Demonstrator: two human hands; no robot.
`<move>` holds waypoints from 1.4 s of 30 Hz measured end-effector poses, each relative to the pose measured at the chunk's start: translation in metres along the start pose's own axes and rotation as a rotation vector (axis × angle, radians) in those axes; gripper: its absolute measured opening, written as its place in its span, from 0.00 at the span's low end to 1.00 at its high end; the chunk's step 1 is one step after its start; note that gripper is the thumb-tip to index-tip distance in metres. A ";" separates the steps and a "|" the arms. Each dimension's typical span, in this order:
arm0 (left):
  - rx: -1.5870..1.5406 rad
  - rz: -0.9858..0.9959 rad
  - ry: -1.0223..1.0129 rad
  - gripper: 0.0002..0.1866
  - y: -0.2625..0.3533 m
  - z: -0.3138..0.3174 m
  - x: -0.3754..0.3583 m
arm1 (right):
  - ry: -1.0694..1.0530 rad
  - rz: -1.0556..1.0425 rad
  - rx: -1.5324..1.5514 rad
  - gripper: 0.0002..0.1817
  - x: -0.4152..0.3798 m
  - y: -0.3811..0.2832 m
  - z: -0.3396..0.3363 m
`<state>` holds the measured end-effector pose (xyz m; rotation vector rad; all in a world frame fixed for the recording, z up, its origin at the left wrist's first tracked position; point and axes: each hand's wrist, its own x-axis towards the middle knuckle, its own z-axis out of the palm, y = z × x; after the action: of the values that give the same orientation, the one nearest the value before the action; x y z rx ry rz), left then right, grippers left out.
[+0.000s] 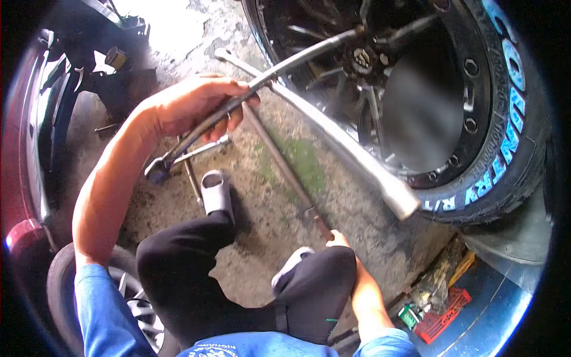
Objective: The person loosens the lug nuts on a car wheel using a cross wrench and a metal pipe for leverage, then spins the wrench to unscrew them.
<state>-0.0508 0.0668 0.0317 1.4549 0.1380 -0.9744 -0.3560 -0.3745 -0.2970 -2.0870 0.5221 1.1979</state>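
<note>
A four-way lug wrench [333,122] is raised in front of the large black wheel [363,59]. One of its arms reaches the wheel's hub area; a shiny socket end points down toward the tyre's lower edge. My left hand [205,106] is closed around the arm on the near left, fingers curled under it. Low down beside my right knee, my right hand [340,240] grips the lower end of a brown metal bar [279,153]. The bar slants up to the wrench close by my left fingers. Part of my right hand is hidden behind the knee.
Another cross-shaped wrench [191,172] lies on the stained concrete floor [250,220]. A tyre with a silver wheel [138,309] is at lower left, beside a red car panel [24,149]. A red plastic basket [443,315] sits at lower right. Dark parts [119,89] lie at upper left.
</note>
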 end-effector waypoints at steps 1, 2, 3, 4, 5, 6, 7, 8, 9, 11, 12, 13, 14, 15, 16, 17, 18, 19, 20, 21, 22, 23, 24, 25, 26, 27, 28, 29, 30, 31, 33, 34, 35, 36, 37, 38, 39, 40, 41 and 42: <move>-0.028 -0.059 0.041 0.22 0.000 0.003 0.001 | -0.082 -0.107 0.018 0.36 0.038 0.029 -0.003; -0.023 -0.016 -0.022 0.22 -0.004 -0.002 0.005 | -0.142 -0.093 -0.003 0.36 0.015 -0.026 -0.043; -0.037 -0.018 -0.060 0.21 -0.006 -0.004 0.004 | -0.088 -0.168 0.026 0.29 0.000 -0.065 -0.075; -0.049 -0.020 -0.100 0.20 -0.006 -0.006 0.003 | -0.104 -0.120 0.329 0.26 -0.032 -0.115 -0.113; -0.046 0.013 -0.095 0.20 -0.007 -0.006 0.005 | -0.079 -0.211 0.594 0.25 -0.050 -0.133 -0.146; -0.047 0.041 -0.090 0.20 -0.009 -0.006 0.006 | -0.009 -0.244 0.634 0.27 -0.097 -0.195 -0.171; -0.055 0.056 -0.083 0.19 -0.012 -0.007 0.007 | 0.069 -0.483 0.577 0.31 -0.138 -0.232 -0.183; -0.066 0.106 -0.129 0.18 -0.017 -0.010 0.012 | 0.011 -0.540 0.677 0.37 -0.180 -0.273 -0.198; -0.063 0.120 -0.113 0.18 -0.019 -0.012 0.013 | 0.007 -0.672 0.641 0.35 -0.220 -0.307 -0.202; -0.054 0.125 -0.130 0.17 -0.027 -0.015 0.017 | 0.172 -0.784 0.428 0.38 -0.282 -0.354 -0.192; -0.063 0.135 -0.117 0.17 -0.029 -0.017 0.020 | 0.333 -0.773 0.234 0.43 -0.296 -0.371 -0.184; -0.074 0.143 -0.105 0.17 -0.032 -0.020 0.021 | 0.489 -0.788 -0.138 0.40 -0.295 -0.390 -0.170; -0.080 0.148 -0.123 0.17 -0.033 -0.019 0.020 | 0.625 -0.775 -0.520 0.38 -0.290 -0.408 -0.154; -0.079 0.144 -0.110 0.16 -0.031 -0.016 0.019 | 0.701 -0.816 -0.800 0.28 -0.275 -0.415 -0.140; -0.077 0.140 -0.101 0.16 -0.032 -0.016 0.019 | 0.737 -0.774 -0.970 0.23 -0.264 -0.415 -0.136; -0.104 0.169 -0.171 0.17 -0.037 -0.020 0.021 | 0.647 -0.658 -0.927 0.20 -0.265 -0.417 -0.133; -0.112 0.173 -0.178 0.17 -0.041 -0.022 0.022 | 0.561 -0.550 -0.880 0.17 -0.266 -0.419 -0.132; -0.097 0.173 -0.182 0.17 -0.045 -0.021 0.021 | 0.560 -0.509 -0.821 0.15 -0.264 -0.414 -0.130; -0.079 0.170 -0.182 0.17 -0.045 -0.020 0.017 | 0.557 -0.472 -0.759 0.13 -0.260 -0.406 -0.130; -0.105 0.157 -0.248 0.18 -0.041 -0.020 0.010 | 0.502 -0.418 -0.637 0.12 -0.261 -0.400 -0.133; -0.099 0.149 -0.259 0.18 -0.042 -0.016 0.009 | 0.504 -0.407 -0.626 0.12 -0.258 -0.392 -0.131; -0.125 0.188 -0.252 0.19 -0.042 -0.014 0.010 | 0.519 -0.395 -0.513 0.12 -0.249 -0.382 -0.131; -0.153 0.222 -0.247 0.20 -0.043 -0.011 0.010 | 0.529 -0.380 -0.397 0.12 -0.239 -0.369 -0.129; -0.164 0.276 -0.225 0.22 -0.046 -0.007 0.013 | 0.565 -0.448 -0.289 0.13 -0.222 -0.351 -0.120; -0.150 0.279 -0.231 0.22 -0.047 -0.004 0.013 | 0.587 -0.497 -0.261 0.13 -0.200 -0.328 -0.114; -0.134 0.312 -0.199 0.23 -0.048 -0.002 0.013 | 0.637 -0.560 -0.214 0.13 -0.182 -0.314 -0.106; -0.124 0.338 -0.169 0.24 -0.051 0.002 0.012 | 0.667 -0.636 -0.130 0.12 -0.161 -0.302 -0.097; -0.101 0.336 -0.123 0.24 -0.055 0.006 0.011 | 0.732 -0.659 -0.187 0.11 -0.152 -0.302 -0.091; -0.064 0.344 -0.113 0.24 -0.058 0.009 0.013 | 0.792 -0.710 -0.215 0.10 -0.136 -0.293 -0.085; -0.018 0.378 -0.077 0.24 -0.062 0.014 0.015 | 0.822 -0.748 -0.198 0.10 -0.119 -0.286 -0.081; 0.099 0.462 -0.009 0.23 -0.067 0.017 0.019 | 0.862 -0.761 -0.137 0.09 -0.086 -0.278 -0.072; 0.086 0.461 -0.002 0.23 -0.069 0.017 0.022 | 0.867 -0.737 -0.100 0.09 -0.073 -0.280 -0.069; 0.241 0.568 0.056 0.22 -0.068 0.017 0.026 | 0.787 -0.665 0.015 0.10 -0.070 -0.291 -0.065; 0.402 0.674 0.115 0.22 -0.060 0.020 0.026 | 0.764 -0.697 0.041 0.10 -0.057 -0.296 -0.062; 0.404 0.595 0.124 0.20 -0.055 0.021 0.020 | 0.717 -0.761 0.058 0.10 -0.044 -0.301 -0.061; 0.402 0.594 0.125 0.20 -0.051 0.020 0.015 | 0.670 -0.820 0.080 0.10 -0.032 -0.306 -0.059; 0.505 0.625 0.176 0.20 -0.047 0.018 0.012 | 0.572 -0.822 0.145 0.09 -0.020 -0.309 -0.057; 0.612 0.659 0.231 0.19 -0.043 0.017 0.010 | 0.476 -0.829 0.209 0.08 -0.009 -0.314 -0.056; 0.602 0.624 0.218 0.19 -0.040 0.016 0.008 | 0.363 -0.803 0.342 0.06 -0.002 -0.321 -0.054; 0.606 0.627 0.219 0.19 -0.040 0.016 0.009 | 0.366 -0.808 0.344 0.06 -0.002 -0.323 -0.055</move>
<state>-0.0778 0.0562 -0.0017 1.9849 -0.4725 -0.3401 -0.1223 -0.1884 -0.1634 -1.9086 0.0039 0.2452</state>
